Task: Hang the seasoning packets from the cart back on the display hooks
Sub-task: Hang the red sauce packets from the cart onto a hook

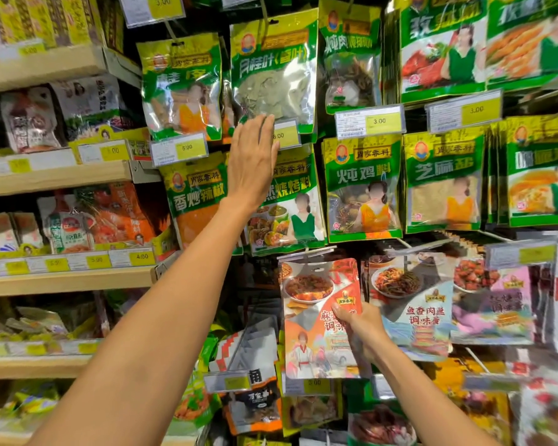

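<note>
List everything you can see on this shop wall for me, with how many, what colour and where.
Green seasoning packets: about ten hanging in front, more stacked behind them, green and yellow, top two rows of hooks.
Orange packet: one, orange and white with a dish picture, held in front of the lower row.
Pictured sauce packets: several, pale blue, pink and red, lower right hooks.
Price tags: many, white with yellow panels, on hook ends and shelf edges.
Wooden shelves: four or more, tan, left side.
Shelf pouches: many, orange, white and green, on those shelves.
Left hand: open and flat, raised against the green packets.
Right hand: gripping the orange packet.
</note>
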### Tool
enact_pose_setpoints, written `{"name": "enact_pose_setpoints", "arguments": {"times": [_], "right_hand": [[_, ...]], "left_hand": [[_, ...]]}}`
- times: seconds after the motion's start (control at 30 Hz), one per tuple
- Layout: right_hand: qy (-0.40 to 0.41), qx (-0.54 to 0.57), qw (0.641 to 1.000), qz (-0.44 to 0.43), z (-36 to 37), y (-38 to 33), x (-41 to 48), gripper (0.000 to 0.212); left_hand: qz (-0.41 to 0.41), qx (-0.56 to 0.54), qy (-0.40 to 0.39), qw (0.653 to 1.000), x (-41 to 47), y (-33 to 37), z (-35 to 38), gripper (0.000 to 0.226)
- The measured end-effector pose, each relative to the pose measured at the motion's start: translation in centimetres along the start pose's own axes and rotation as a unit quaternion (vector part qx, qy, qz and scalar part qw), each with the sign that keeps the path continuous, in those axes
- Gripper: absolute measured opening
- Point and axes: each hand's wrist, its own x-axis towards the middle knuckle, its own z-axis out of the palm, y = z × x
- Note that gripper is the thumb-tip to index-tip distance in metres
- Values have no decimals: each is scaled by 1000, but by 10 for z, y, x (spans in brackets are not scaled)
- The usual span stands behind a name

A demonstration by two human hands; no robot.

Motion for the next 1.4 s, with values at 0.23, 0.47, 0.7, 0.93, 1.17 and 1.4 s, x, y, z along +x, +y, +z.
{"name": "enact_pose_setpoints", "arguments": {"times": [0.23,0.47,0.7,0.93,1.17,1.4], "right_hand": [[39,-58,997,-20,3,-5,2,15],[-27,-46,997,-51,-5,2,-11,8],[-75,-72,989,-101,-14,-1,-18,7],[-79,-68,990,-100,-15,-2,-22,7],[-92,-62,988,-103,-15,-4,-25,6],[-61,-52,990,-118,-9,-18,-25,10]], "left_hand": [[24,-3,7,1000,-1,-6,-5,48],[30,-11,19,999,-1,-8,-6,46],[29,-26,41,998,-1,-6,-5,45],[28,-26,39,999,-1,-7,-4,46],[29,-28,38,998,-1,-8,-4,45],[26,-28,30,999,0,-8,-5,45]]}}
